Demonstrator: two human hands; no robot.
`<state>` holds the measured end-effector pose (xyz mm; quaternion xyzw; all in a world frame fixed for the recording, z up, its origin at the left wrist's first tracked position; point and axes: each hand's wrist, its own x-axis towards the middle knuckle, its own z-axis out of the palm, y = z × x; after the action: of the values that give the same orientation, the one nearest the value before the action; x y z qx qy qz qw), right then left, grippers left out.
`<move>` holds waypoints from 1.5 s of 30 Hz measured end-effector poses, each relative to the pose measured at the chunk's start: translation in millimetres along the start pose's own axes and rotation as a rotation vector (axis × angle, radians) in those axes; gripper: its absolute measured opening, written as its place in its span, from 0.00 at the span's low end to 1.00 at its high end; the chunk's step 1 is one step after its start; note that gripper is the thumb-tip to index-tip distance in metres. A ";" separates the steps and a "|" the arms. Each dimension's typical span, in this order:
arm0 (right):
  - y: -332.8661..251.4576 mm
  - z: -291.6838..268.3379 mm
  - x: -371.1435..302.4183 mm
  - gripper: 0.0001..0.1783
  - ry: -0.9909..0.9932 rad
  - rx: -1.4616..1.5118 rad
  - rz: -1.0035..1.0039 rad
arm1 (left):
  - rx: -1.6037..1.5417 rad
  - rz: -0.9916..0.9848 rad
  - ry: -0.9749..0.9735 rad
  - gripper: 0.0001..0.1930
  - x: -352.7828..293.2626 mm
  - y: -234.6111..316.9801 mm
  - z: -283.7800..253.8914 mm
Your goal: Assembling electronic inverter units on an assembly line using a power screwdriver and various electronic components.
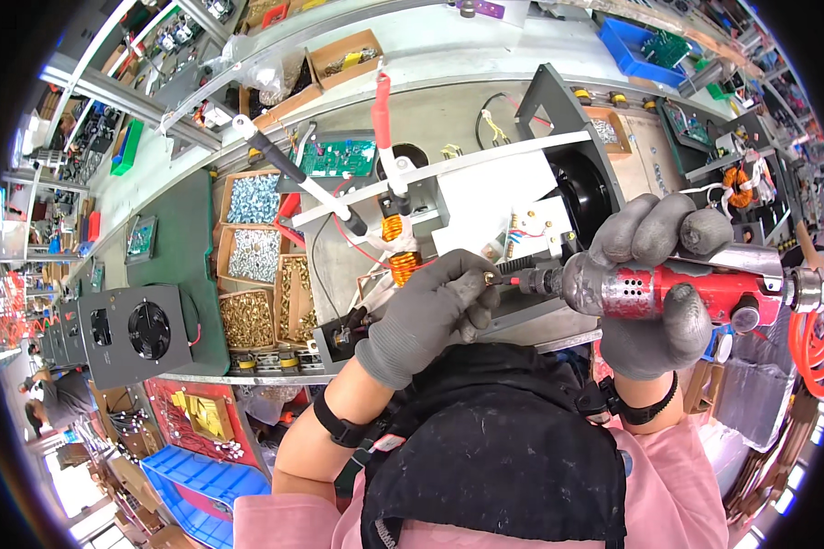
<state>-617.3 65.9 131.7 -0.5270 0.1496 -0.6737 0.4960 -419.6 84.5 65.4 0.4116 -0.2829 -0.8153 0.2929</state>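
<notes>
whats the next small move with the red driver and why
Probably settle the small brass-coloured piece squarely on the bit before the left hand lets go: its fingertips pinch the piece right by the bit's end, while the right hand grips the red power driver roughly level, bit toward the left hand.

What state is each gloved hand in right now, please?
Left hand: closed, apparently pinching a small brass-coloured fastener.
Right hand: closed, holding the red power driver.
</notes>
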 end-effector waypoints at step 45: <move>-22.6 -41.3 16.4 0.20 0.307 -0.114 -0.132 | 1.232 1.278 0.783 0.10 56.9 88.4 -16.1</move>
<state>-663.4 49.5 140.7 -0.4538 0.2266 -0.7677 0.3916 -412.3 -18.5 90.6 0.5039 -0.7131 -0.0164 0.4871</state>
